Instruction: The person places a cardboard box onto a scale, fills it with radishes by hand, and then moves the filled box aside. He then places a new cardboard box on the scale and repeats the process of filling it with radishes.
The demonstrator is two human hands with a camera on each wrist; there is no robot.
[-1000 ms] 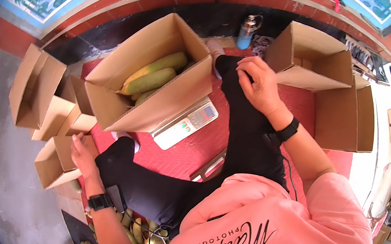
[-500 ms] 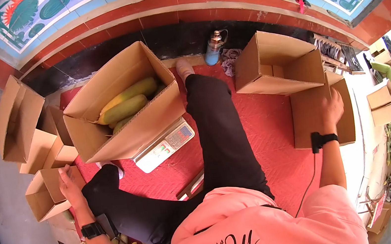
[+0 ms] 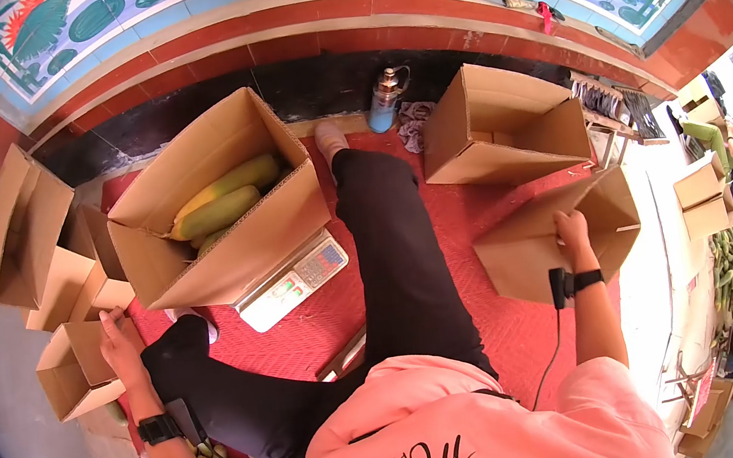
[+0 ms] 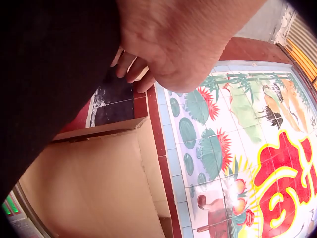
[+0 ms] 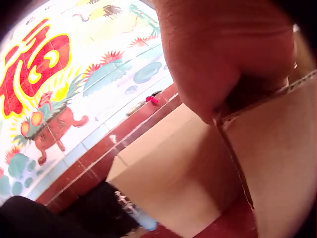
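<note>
Right hand point(image 3: 573, 233)'s clamped on the rim of a carton point(image 3: 527, 267) at the red mat point(image 3: 453, 207)'s right edge, carton directly below, long side roughly sideways; left hand point(image 3: 124, 349), fingers loose, is way off by the left edge

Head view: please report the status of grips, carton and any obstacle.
Right grip holds carton by edge. Left grip empty, near small box. Another open carton close ahead, possible obstruction.
</note>
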